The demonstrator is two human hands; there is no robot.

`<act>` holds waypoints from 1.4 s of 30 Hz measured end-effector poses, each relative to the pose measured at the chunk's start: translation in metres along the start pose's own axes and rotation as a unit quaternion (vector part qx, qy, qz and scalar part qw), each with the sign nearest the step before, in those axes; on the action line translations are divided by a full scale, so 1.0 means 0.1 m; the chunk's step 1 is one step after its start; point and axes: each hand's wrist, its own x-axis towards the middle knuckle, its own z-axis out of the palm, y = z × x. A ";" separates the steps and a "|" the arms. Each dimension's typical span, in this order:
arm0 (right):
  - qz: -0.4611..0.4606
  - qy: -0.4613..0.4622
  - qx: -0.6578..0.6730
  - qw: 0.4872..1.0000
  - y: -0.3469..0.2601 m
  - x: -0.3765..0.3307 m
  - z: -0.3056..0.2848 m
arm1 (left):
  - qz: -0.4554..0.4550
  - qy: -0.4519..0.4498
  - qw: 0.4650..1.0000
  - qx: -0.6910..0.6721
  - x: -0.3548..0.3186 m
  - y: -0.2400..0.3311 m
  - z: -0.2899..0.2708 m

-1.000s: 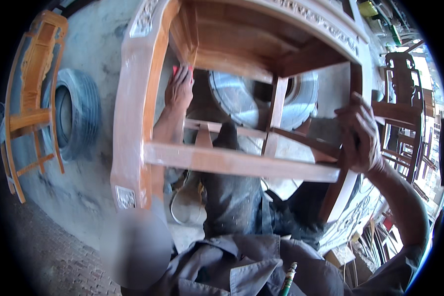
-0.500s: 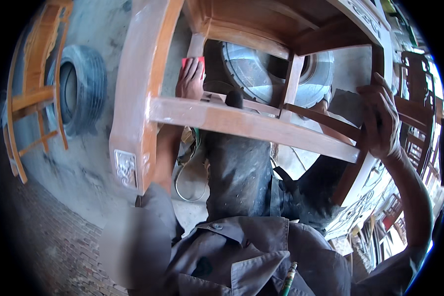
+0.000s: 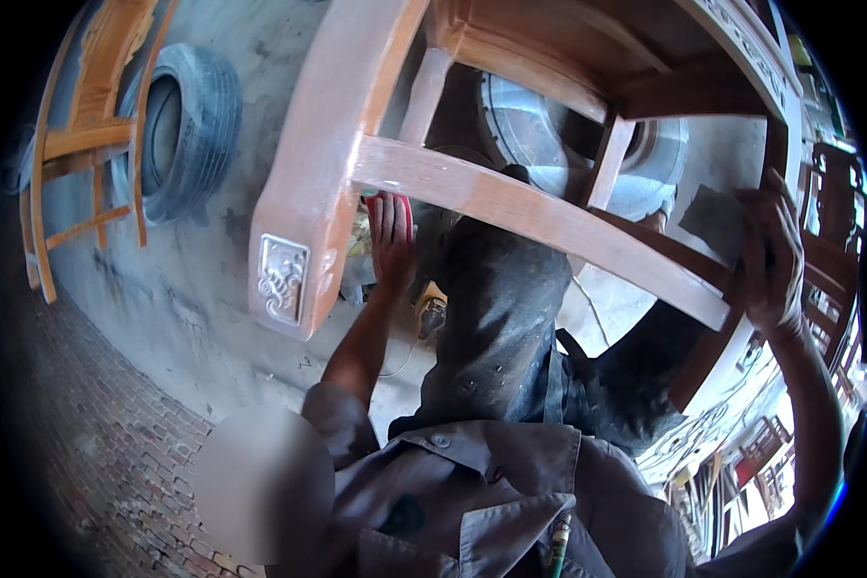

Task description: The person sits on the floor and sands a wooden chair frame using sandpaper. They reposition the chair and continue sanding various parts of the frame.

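We're looking down past our own grey shirt and dark trousers at a wooden chair (image 3: 376, 164) that's tipped over in front of us, legs and rails up in the air. Our left hand (image 3: 391, 239) is reaching in under the front rail (image 3: 539, 220), fingers stretched out flat against something red (image 3: 404, 207) tucked behind the rail; can't tell what the red thing is since the wood is hiding most of it. Our right hand (image 3: 769, 252) is up on the far side of the chair, fingers curling around the frame there and pressing a grey sheet of sandpaper (image 3: 715, 220) against the wood. A carved leg end (image 3: 281, 279) with a pale scroll pattern is sticking out toward the lower left.

A small yellow and black power tool (image 3: 432, 306) is lying on the floor just below the left hand, near our knee. Off to the left an old tyre (image 3: 178, 130) is leaning against the concrete wall, with another wooden chair frame (image 3: 77, 144) standing just beside it. Through the chair's gaps a round metal thing (image 3: 559, 144) is showing behind it. Brick paving (image 3: 106, 462) is running along the lower left
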 end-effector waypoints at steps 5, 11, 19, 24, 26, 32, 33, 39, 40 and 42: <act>0.026 0.006 0.030 0.999 0.02 -0.05 -0.01 | -0.062 0.034 0.997 -0.015 -0.64 0.07 -0.40; 0.044 0.039 0.042 0.997 -0.13 -0.01 -0.05 | -0.018 -0.037 0.998 -0.043 0.40 0.11 -0.30; 0.009 0.015 0.093 0.995 -0.08 0.02 -0.08 | 0.104 0.085 0.989 -0.056 2.17 0.34 -0.23; -0.046 0.078 0.128 0.988 -0.13 0.18 -0.14 | 0.174 0.161 0.971 -0.002 1.48 -0.28 -0.02; -0.026 0.094 0.136 0.986 -0.04 0.02 -0.06 | 0.094 0.000 0.988 -0.121 0.97 0.09 -0.53; -0.024 0.124 0.138 0.982 0.05 -0.08 0.05 | -0.291 0.009 0.883 -0.368 0.13 0.30 -2.28; -0.033 0.128 0.143 0.981 0.05 -0.04 0.06 | -0.248 0.110 0.897 -0.350 0.02 0.27 -2.54; -0.040 0.128 0.097 0.986 0.08 -0.11 0.01 | 0.079 0.171 0.978 -0.090 0.50 1.16 -3.71; -0.056 0.126 0.123 0.983 0.07 -0.03 0.13 | 0.088 0.121 0.987 -0.056 0.62 1.28 -3.79; -0.063 0.144 0.127 0.979 0.05 -0.02 0.13 | 0.095 0.134 0.986 -0.005 0.92 1.26 -3.61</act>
